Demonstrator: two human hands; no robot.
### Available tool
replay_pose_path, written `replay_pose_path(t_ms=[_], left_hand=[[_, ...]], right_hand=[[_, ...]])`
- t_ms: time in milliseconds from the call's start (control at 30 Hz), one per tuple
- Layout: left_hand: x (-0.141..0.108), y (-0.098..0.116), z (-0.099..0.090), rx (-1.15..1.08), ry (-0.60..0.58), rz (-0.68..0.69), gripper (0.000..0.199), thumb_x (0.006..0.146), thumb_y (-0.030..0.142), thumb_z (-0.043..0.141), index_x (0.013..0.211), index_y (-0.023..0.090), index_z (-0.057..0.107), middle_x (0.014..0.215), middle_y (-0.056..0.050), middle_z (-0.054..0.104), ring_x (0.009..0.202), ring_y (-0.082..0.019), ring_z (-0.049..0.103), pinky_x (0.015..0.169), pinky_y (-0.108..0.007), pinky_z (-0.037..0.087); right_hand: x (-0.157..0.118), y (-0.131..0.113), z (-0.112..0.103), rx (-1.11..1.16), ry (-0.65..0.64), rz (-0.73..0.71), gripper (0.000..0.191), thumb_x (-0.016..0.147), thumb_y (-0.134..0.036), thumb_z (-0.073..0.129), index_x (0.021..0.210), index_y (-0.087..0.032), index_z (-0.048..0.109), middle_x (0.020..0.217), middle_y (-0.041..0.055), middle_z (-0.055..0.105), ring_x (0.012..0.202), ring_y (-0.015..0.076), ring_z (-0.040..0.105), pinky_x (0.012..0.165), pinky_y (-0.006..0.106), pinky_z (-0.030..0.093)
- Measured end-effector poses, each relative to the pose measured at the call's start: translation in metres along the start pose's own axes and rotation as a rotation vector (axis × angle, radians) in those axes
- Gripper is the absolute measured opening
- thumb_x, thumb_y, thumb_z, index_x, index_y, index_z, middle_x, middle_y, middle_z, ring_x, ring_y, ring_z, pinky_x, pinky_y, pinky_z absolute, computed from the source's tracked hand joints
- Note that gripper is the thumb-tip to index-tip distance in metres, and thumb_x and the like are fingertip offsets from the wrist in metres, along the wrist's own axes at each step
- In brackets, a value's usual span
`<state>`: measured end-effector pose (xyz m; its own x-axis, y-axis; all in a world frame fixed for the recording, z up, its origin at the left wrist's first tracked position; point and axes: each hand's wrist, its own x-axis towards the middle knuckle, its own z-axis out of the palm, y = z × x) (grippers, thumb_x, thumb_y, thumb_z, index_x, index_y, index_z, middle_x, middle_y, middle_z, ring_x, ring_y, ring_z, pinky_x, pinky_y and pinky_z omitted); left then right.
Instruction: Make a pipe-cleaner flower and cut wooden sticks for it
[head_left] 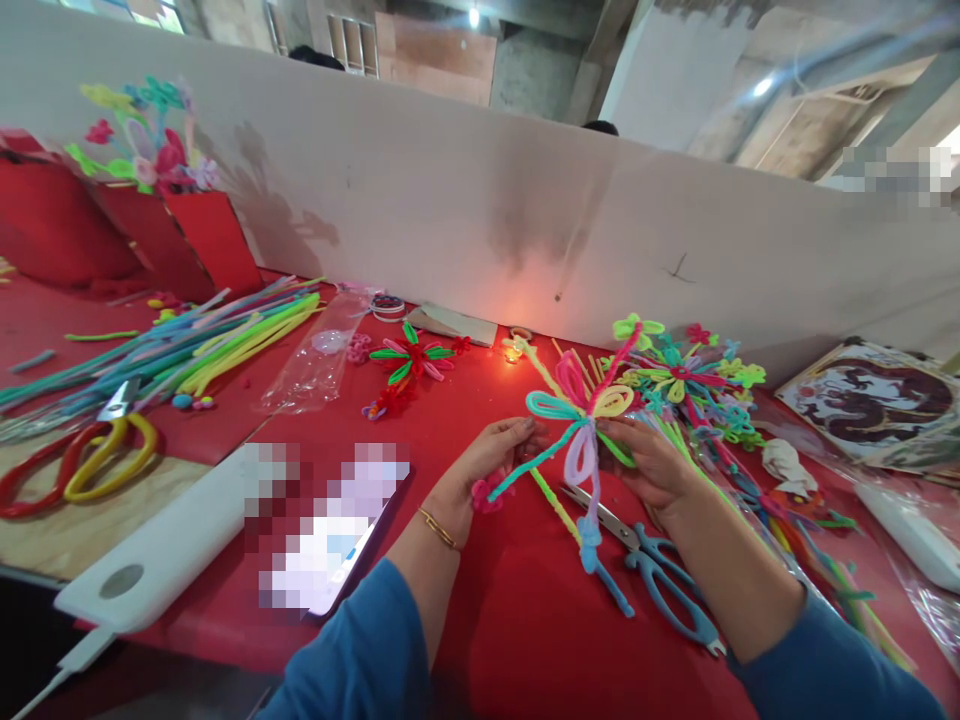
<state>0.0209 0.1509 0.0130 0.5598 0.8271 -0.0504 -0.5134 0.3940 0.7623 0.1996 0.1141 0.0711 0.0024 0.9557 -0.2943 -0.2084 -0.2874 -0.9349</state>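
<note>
A multicoloured pipe-cleaner flower (580, 405) hangs in front of me, with looped pink, yellow, turquoise, lilac and green petals and several long stems. My right hand (651, 462) pinches it at the right, by the green loop. On the other side my left hand (491, 460) has its fingers curled in behind the turquoise stem; its exact grip is partly hidden. A small dark pink flower (491, 496) tips that stem, close to my left palm. Below, blue-handled scissors (660, 570) lie with their blades partly behind the flower's blue stem.
A lit small flame (513, 352) burns near the white partition (420, 200). Left lie a phone (337, 540), a white power strip-like device (172, 540), red-and-yellow scissors (112, 450) and loose pipe cleaners (187, 340). More finished flowers (682, 375) and a framed picture (862, 405) stand right.
</note>
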Motion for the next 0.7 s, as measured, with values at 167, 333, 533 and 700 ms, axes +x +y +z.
replay_pose_path(t_ms=[167,333,533,700], left_hand=[[-0.003,-0.006,0.001,0.123,-0.089,-0.022,0.030,0.059,0.031,0.072,0.086,0.017,0.068,0.084,-0.007,0.066,0.077,-0.017,0.058,0.069,-0.027,0.039],[-0.002,-0.013,0.005,-0.018,-0.132,-0.001,0.032,0.062,0.042,0.068,0.084,0.018,0.067,0.086,-0.006,0.066,0.085,-0.019,0.057,0.074,-0.030,0.040],[-0.002,-0.010,0.016,-0.121,0.094,0.038,0.024,0.055,0.028,0.074,0.073,0.015,0.066,0.074,-0.003,0.065,0.069,-0.014,0.059,0.071,-0.027,0.043],[-0.001,-0.007,0.019,-0.154,0.129,0.050,0.019,0.057,0.024,0.072,0.071,0.013,0.065,0.065,-0.001,0.064,0.058,-0.011,0.056,0.062,-0.025,0.043]], right_hand=[[0.000,0.000,0.004,0.086,0.023,-0.065,0.014,0.054,-0.027,0.071,0.065,-0.019,0.066,0.061,-0.0012,0.067,0.056,0.0138,0.061,0.057,0.025,0.050],[0.002,0.009,0.018,0.038,-0.038,-0.051,0.019,0.058,-0.025,0.069,0.076,-0.019,0.066,0.069,-0.0009,0.069,0.066,0.0163,0.064,0.065,0.029,0.050],[0.011,0.025,0.027,-0.024,-0.134,-0.128,0.024,0.063,-0.023,0.066,0.086,-0.018,0.065,0.078,0.0017,0.070,0.081,0.0204,0.063,0.077,0.033,0.047],[0.011,0.030,0.042,-0.077,-0.129,-0.163,0.022,0.063,-0.024,0.064,0.085,-0.019,0.065,0.084,0.0010,0.069,0.086,0.0201,0.062,0.079,0.032,0.045]])
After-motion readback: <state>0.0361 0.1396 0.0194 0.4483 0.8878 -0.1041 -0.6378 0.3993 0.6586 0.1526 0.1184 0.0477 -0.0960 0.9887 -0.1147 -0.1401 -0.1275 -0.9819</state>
